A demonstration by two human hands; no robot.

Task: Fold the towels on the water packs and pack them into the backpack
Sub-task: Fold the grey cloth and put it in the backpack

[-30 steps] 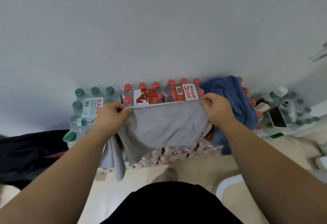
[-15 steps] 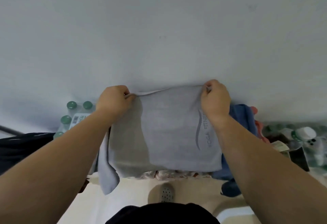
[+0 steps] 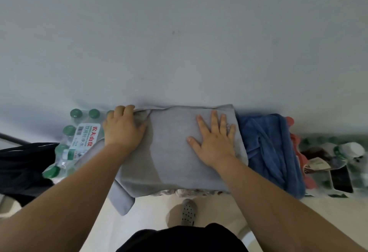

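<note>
pressing gray towel (image 3: pixel 173 152) onto water packs (image 3: pixel 83 138), right hand (image 3: pixel 215 142) spread flat | gripping 10 o'clock corner with curled left hand (image 3: pixel 123 130) (blue towel (image 3: pixel 266 148) at 3 o'clock)

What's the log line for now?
step: fold | grey towel: on water packs | left hand: grips its far corner | right hand: flat on it | blue towel: crumpled

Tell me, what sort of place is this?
Likely a storage corner indoors: shrink-wrapped water packs standing against a bare wall, a grey towel and a blue towel lying on them.
</note>
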